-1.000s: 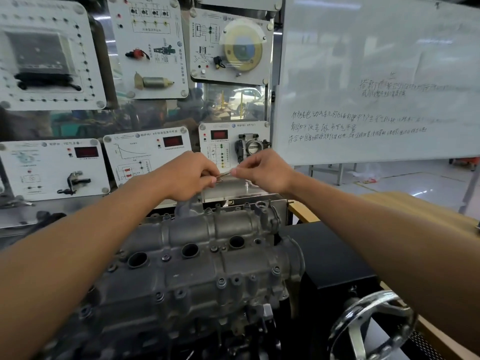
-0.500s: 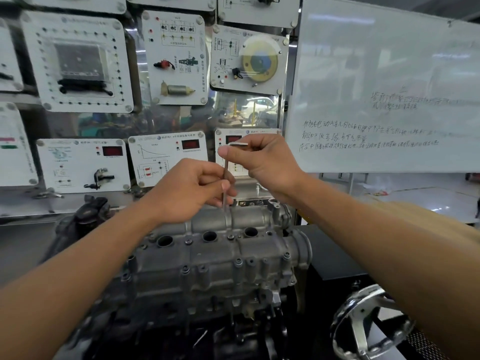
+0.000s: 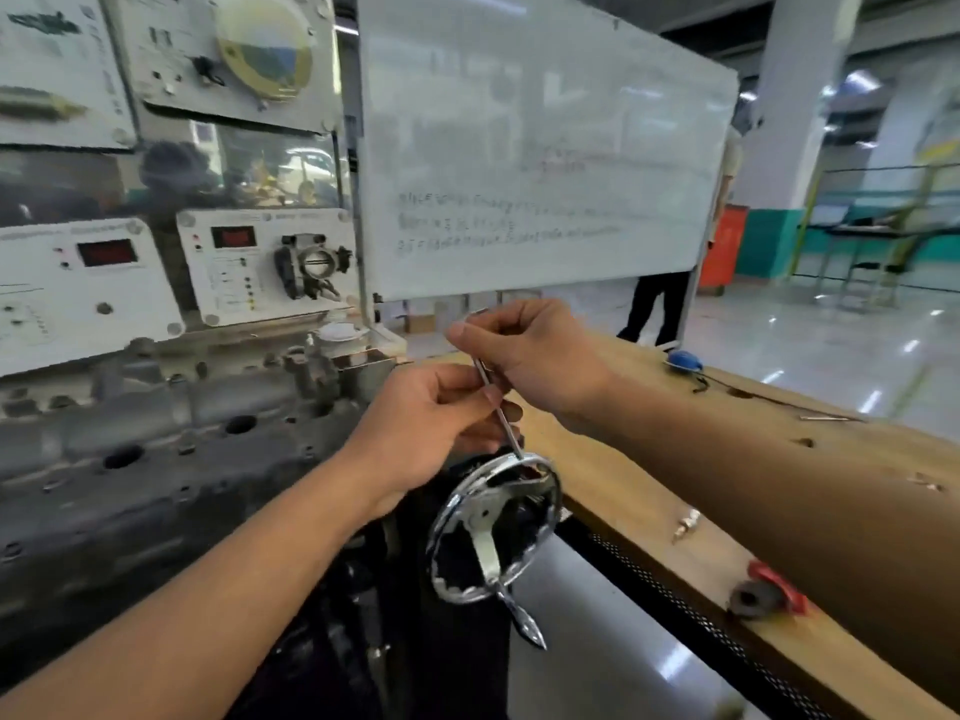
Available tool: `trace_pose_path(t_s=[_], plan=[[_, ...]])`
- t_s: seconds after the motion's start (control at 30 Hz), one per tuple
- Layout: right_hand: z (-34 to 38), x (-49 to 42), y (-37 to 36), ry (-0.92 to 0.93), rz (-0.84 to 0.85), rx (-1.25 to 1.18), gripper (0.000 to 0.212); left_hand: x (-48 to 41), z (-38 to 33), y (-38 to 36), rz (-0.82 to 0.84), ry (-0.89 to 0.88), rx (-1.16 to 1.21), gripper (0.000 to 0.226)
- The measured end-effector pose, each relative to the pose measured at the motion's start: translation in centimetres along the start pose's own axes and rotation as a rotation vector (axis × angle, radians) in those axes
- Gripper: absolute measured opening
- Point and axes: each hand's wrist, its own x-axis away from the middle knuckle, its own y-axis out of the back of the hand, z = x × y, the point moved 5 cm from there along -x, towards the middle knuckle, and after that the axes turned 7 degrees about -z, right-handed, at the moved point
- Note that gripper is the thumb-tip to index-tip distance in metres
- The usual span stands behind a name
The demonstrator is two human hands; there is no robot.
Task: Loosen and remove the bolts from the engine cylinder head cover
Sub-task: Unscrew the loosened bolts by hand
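Left hand (image 3: pixel 431 423), right hand (image 3: pixel 530 356) pinch hex key (image 3: pixel 498 413).

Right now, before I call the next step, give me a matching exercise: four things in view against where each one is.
Things:
1 thin metal tool
2 chrome handwheel
3 blue object
4 throttle body

Places:
a far end of the wooden bench
b mounted on a white panel
c pinched by the left hand and right hand
d just below the hands, beside the bench

Pairs: 1-c, 2-d, 3-a, 4-b
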Motion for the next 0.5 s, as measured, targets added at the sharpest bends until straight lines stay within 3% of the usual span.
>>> trace_pose_path(t_s=[0.13,0.27,0.43,0.5], plan=[[-5.8,2.5,10.7,-0.185,-0.15,0.388,0.038,-2.2,5.3,-10.4,0.155,0.142,-0.054,0.009],[-12.0,6.2,18.7,-0.49,-0.174,0.567,0.036,-2.5,9.4,-19.0,0.278,0.16,-0.352,0.008],[-16.0,7.9,22.8,-0.647,-0.241,0.66,0.021,-3.4,11.1,-23.1,0.306,-0.063,-0.795,0.008],[-17.0,7.6,23.7,-0.682,-0.254,0.684,0.015,-4.1,11.3,-23.0,0.288,-0.108,-0.871,0.014]])
